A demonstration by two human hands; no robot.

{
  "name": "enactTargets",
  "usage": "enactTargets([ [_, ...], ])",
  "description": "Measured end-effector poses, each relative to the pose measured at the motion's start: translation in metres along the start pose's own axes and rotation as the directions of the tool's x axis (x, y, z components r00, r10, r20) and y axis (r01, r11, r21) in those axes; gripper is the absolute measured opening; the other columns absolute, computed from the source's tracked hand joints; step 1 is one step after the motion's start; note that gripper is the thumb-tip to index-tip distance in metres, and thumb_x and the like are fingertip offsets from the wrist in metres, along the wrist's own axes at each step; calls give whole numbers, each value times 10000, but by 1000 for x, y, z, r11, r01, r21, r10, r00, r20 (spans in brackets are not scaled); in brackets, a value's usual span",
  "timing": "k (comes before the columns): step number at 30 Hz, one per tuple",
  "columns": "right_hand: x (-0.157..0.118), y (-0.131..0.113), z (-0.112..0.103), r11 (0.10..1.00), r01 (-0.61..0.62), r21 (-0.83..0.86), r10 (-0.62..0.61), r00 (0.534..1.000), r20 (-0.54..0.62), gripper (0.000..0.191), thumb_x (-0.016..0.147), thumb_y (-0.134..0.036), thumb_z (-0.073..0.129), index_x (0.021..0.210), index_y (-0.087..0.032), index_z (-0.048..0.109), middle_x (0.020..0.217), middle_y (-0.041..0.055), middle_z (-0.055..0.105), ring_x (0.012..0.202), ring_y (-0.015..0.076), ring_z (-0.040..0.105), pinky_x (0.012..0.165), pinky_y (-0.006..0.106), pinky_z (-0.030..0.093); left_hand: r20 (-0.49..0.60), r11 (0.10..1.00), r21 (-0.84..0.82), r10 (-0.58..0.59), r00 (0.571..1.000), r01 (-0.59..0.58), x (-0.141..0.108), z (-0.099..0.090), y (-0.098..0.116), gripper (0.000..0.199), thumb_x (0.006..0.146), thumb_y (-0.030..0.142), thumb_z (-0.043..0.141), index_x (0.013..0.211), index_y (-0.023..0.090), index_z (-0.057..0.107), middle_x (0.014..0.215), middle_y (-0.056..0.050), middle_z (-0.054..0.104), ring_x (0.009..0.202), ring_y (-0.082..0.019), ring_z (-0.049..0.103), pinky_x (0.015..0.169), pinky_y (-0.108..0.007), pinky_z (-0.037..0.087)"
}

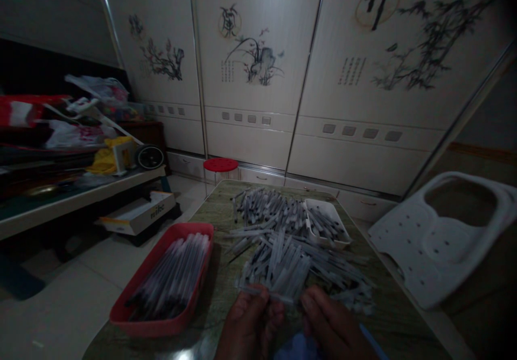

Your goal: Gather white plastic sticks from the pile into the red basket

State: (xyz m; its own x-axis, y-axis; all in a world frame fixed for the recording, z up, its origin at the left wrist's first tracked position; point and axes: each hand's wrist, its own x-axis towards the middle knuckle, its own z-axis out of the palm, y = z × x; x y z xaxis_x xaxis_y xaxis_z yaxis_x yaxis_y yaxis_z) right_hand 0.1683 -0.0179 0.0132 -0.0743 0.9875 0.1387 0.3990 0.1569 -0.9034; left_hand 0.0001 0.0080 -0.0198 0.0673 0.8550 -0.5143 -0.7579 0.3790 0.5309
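My left hand [252,319] pinches a translucent pen barrel [280,297] low in the middle of the view. The barrel lies nearly level and reaches across to my right hand [327,319], whose thumb and fingers are pressed together at its other end. Whether the right fingers hold a small part as well is too dark to make out. Just beyond both hands is a loose heap of clear pen barrels [283,265]. To the left, a red plastic basket [151,326] holds a bundle of pens [173,274] with dark ends toward me.
A second pile of dark-tipped pen parts [262,206] lies farther back on the table [220,290]. Beside it stands a white tray [343,239] with more pens. A white plastic chair [428,257] is at the right, a red stool [221,165] behind the table, and a cluttered bench [100,187] at the left.
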Motion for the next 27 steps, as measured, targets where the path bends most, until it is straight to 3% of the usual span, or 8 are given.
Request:
enactTargets([
  [3,0,-3,0,1000,-19,-15,19,999,39,443,1014,-605,459,832,-251,654,689,-16,641,642,174,579,626,275,430,-12,1000,4,-4,1000,5,0,1,0,153,867,88,740,863,170,610,686,-10,693,614,-134,725,603,-204,603],
  [6,-1,-6,2,998,-62,12,62,998,-12,456,969,-652,515,828,-248,673,706,-9,651,672,183,587,669,288,446,1,1000,6,-6,1000,6,-2,3,0,156,865,80,739,853,165,609,674,-15,699,597,-131,716,592,-203,597],
  [10,-2,-10,8,944,-254,212,266,964,-31,508,869,-743,593,752,-255,671,590,-30,579,577,174,537,589,284,450,49,1000,1,0,999,0,-5,2,0,205,810,94,802,864,171,620,683,-18,720,612,-139,723,618,-214,599],
  [13,-3,-11,10,906,-323,273,342,939,-27,548,837,-780,592,731,-247,663,606,-15,592,574,176,554,563,284,473,96,1000,0,19,995,-19,-5,1,-2,261,752,123,858,860,174,627,707,-22,738,622,-151,731,612,-218,592],
  [16,-3,-13,7,913,-312,261,343,936,-79,543,804,-786,627,773,-249,703,661,18,654,647,212,602,653,320,525,64,1000,-4,19,998,-19,-4,3,-4,263,751,109,856,859,175,625,687,-17,732,614,-153,733,592,-207,580],
  [21,-3,-14,0,978,-188,89,193,979,-60,512,862,-757,588,695,-275,639,590,-11,608,603,197,561,649,293,502,-3,999,-3,-38,999,38,-8,10,-6,236,787,60,805,870,170,613,665,-23,720,586,-146,717,589,-211,578],
  [27,-8,2,-3,971,-221,91,227,972,-64,564,847,-809,556,671,-277,614,615,3,611,634,212,581,618,294,510,79,1000,7,-3,997,2,-8,7,-12,353,692,176,911,880,183,612,684,-15,736,599,-150,715,612,-225,559],
])
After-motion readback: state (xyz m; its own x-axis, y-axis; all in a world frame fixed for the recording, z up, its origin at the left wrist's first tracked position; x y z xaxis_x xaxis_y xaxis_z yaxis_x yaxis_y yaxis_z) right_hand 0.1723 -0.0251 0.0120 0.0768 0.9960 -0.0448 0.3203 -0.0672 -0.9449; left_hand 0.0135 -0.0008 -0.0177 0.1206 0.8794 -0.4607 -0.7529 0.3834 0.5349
